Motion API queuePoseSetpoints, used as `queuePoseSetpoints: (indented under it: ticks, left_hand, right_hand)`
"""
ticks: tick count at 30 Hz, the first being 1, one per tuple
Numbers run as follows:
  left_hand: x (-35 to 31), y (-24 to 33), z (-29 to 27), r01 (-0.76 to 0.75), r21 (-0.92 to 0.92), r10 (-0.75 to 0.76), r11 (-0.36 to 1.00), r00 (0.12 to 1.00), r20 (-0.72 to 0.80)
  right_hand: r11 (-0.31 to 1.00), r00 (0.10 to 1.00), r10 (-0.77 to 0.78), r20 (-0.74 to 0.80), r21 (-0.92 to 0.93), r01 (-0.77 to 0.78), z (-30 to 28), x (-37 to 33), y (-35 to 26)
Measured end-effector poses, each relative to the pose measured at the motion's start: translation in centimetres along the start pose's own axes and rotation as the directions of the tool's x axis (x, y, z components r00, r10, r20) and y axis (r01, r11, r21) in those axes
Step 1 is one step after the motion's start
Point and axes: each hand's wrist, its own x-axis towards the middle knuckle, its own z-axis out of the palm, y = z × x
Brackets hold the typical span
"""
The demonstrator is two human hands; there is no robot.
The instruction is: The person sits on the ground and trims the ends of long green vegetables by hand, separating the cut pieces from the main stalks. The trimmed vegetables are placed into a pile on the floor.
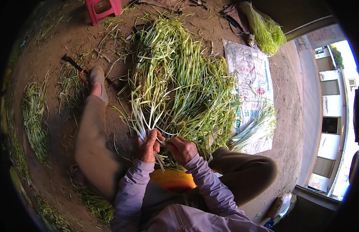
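Observation:
My left hand (146, 146) is closed round a small bunch of chive-like stalks (142, 118), with white stems and thin green leaves fanning out away from me. Close beside it on the right, my right hand (182, 150) is in a pinch at a thin pale strand that runs between the two hands. Its fingertips are partly hidden, so the strand's far end does not show. Just beyond both hands lies a large loose heap of the same stalks (187, 77), green and yellowish, some leaves brown and withered.
Right of the heap, a neat stalk bundle (257, 129) lies on a white printed woven sack (247, 62). Another bundle (266, 34) is at the far right. A red plastic stool (104, 11) stands far left. My outstretched leg (92, 135) borders the heap. A yellow-orange object (171, 179) sits between my legs.

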Motion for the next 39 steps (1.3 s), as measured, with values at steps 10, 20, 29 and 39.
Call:
queuePoseSetpoints:
  ticks: [10,20,29,39]
  left_hand:
    - [0.8,1.1,-1.9,-0.017,-0.080,0.002,0.997,0.984,-0.176]
    - [0.6,3.9,-3.2,-0.083,-0.206,0.047,0.975,0.983,-0.175]
    - [0.3,2.6,-3.1,0.099,-0.268,-0.106,0.958,0.994,-0.012]
    - [0.8,1.6,-3.1,0.073,-0.216,-0.078,0.974,0.997,-0.015]
  right_hand:
    - [0.907,0.971,0.146,0.189,-0.419,-0.055,1.0,-4.2,6.7]
    - [0.557,0.586,0.765,0.268,-0.731,-0.394,-1.4,-5.9,12.6]
    - [0.876,0.971,-0.063,0.229,0.479,-0.056,-0.3,1.0,0.2]
    - [0.818,0.897,-0.067,0.437,0.539,-0.201,0.6,-2.0,-0.4]
